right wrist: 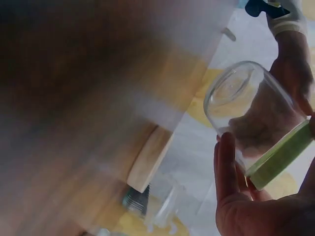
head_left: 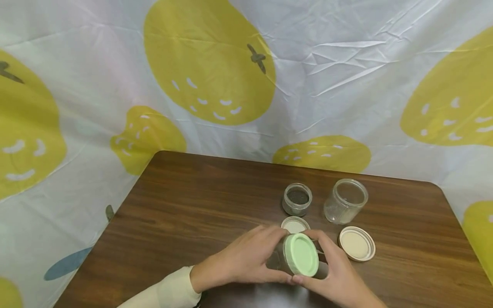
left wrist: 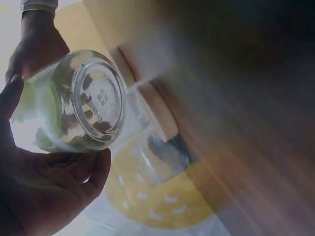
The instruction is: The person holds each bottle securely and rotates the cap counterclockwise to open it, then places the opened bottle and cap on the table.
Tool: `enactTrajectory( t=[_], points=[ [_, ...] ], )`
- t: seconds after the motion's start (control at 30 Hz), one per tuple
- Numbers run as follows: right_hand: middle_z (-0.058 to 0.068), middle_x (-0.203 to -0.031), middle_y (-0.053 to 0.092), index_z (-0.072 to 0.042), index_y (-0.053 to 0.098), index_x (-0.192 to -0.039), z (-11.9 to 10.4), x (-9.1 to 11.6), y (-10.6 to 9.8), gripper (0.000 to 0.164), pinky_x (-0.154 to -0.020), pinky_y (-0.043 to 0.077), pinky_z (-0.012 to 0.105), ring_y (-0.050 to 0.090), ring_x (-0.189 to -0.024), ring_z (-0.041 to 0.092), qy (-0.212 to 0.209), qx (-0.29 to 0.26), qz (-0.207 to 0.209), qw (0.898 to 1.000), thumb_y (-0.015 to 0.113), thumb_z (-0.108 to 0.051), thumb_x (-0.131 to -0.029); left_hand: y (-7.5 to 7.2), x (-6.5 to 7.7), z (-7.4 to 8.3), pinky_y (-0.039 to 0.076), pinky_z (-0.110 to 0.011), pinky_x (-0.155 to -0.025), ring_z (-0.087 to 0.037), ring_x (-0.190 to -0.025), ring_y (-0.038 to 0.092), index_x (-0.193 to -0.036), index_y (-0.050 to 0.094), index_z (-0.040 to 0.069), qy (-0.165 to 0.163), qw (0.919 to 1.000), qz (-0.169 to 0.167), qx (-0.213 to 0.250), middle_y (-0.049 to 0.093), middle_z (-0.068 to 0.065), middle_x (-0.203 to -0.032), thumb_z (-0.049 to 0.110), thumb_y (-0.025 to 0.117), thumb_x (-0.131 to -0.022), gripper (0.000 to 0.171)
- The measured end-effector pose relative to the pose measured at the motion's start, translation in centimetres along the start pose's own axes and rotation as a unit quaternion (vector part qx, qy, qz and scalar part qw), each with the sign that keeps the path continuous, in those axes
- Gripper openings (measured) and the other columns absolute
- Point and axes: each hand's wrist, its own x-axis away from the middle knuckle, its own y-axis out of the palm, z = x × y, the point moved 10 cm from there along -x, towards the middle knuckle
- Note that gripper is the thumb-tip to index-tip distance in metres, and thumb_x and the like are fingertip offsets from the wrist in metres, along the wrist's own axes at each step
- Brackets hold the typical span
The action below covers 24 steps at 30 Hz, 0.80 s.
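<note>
A clear jar (left wrist: pixel 101 101) with a pale green lid (head_left: pixel 303 254) is held between both hands above the front of the table. It is tilted, its lid facing up and to the right in the head view and its embossed bottom showing in the left wrist view. My left hand (head_left: pixel 250 256) grips the jar from the left, fingers over the far side and thumb in front. From the right, my right hand (head_left: pixel 340 273) holds it around the lid end, as the right wrist view also shows at the green lid (right wrist: pixel 280 155). Both thumbs come close together below the lid.
Behind the hands stand a small jar (head_left: pixel 298 200) with dark contents and a taller clear jar (head_left: pixel 345 203). Two lids lie underside up, one (head_left: pixel 295 225) partly behind the held jar, another (head_left: pixel 357 244) to its right. A patterned cloth (head_left: pixel 231 137) hangs beyond the wooden table (head_left: pixel 192 196).
</note>
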Motion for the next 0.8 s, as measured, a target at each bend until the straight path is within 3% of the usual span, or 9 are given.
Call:
enactTrajectory(
  t=[0.3,0.5,0.63,0.8],
  points=[
    [-0.002,-0.135,0.063,-0.015,0.053,-0.145,0.2,1.2,0.5,0.083,-0.091,0.060,0.026,0.065,-0.115,0.003,-0.016,-0.061,0.007,0.998,0.095,-0.011,-0.074,0.6,0.6,0.3,0.051,-0.031,-0.110,-0.005,-0.124,0.063,-0.144,0.054,0.022,0.003,0.9995,0.021,0.021,0.066,0.011,-0.133,0.076,0.076,-0.080,0.087],
    [0.000,-0.140,0.062,-0.014,0.050,-0.150,0.5,1.5,1.3,0.086,-0.085,0.062,0.030,0.071,-0.113,0.008,-0.003,-0.099,-0.016,0.995,0.095,-0.011,-0.076,1.5,0.7,-0.3,0.056,-0.022,-0.095,-0.001,-0.114,0.067,-0.154,0.048,0.018,-0.012,0.9972,-0.021,0.070,0.069,0.009,-0.134,0.075,0.077,-0.080,0.098],
    [0.002,-0.142,0.061,-0.010,0.048,-0.151,0.6,1.5,1.7,0.089,-0.086,0.062,0.030,0.071,-0.115,0.009,-0.007,-0.102,-0.023,0.994,0.095,-0.012,-0.076,1.9,0.9,-0.7,0.057,-0.021,-0.092,-0.001,-0.112,0.067,-0.154,0.046,0.020,-0.023,0.9961,-0.034,0.078,0.070,0.010,-0.133,0.074,0.077,-0.081,0.096],
    [0.001,-0.144,0.061,-0.010,0.048,-0.152,0.5,1.2,1.6,0.091,-0.092,0.061,0.028,0.066,-0.122,0.005,-0.031,-0.074,-0.008,0.997,0.096,-0.014,-0.075,1.3,0.6,-0.7,0.053,-0.015,-0.079,0.004,-0.095,0.064,-0.146,0.051,0.024,-0.012,0.9986,-0.008,0.050,0.070,0.015,-0.121,0.072,0.077,-0.082,0.084]
  ],
)
